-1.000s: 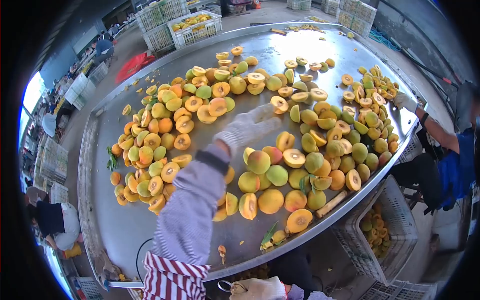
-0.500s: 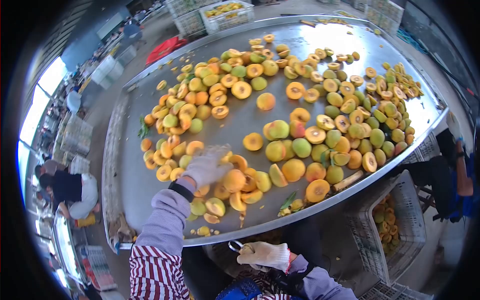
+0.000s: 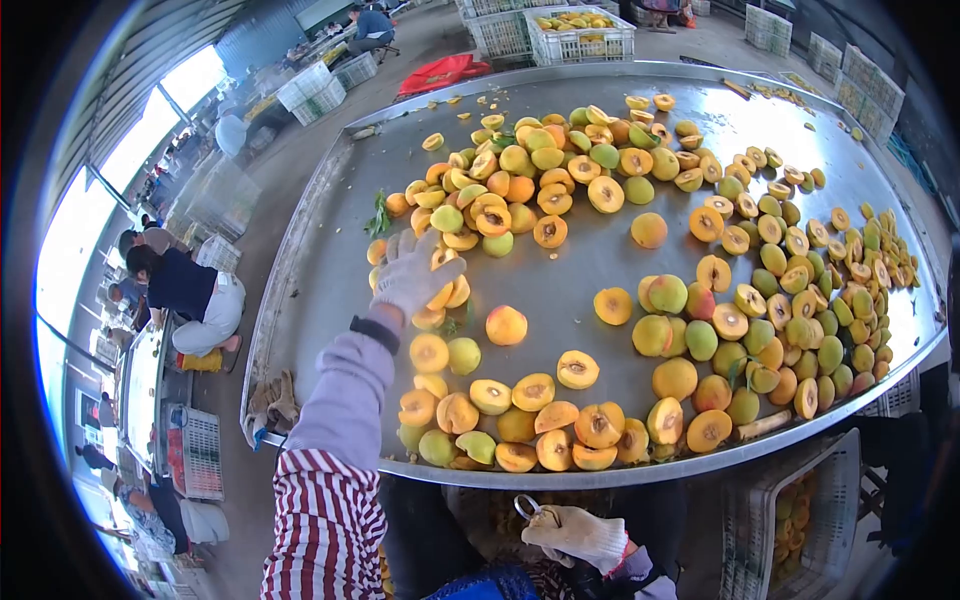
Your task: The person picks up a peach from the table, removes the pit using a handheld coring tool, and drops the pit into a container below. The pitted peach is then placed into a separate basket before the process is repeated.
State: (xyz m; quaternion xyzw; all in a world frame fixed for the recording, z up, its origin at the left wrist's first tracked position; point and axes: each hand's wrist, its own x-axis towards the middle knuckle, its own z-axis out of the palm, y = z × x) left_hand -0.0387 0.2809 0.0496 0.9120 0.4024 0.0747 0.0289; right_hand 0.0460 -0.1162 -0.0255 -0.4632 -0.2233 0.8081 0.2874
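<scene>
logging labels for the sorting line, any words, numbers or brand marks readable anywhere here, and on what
No text can be read anywhere.
Metal table: bare steel, no marking.
White crates at the far end: no legible label.
Gloves on the left hand and right hand: no print.
Metal tool in the right hand: too small to tell.
Cut fruit: no stickers.
</scene>
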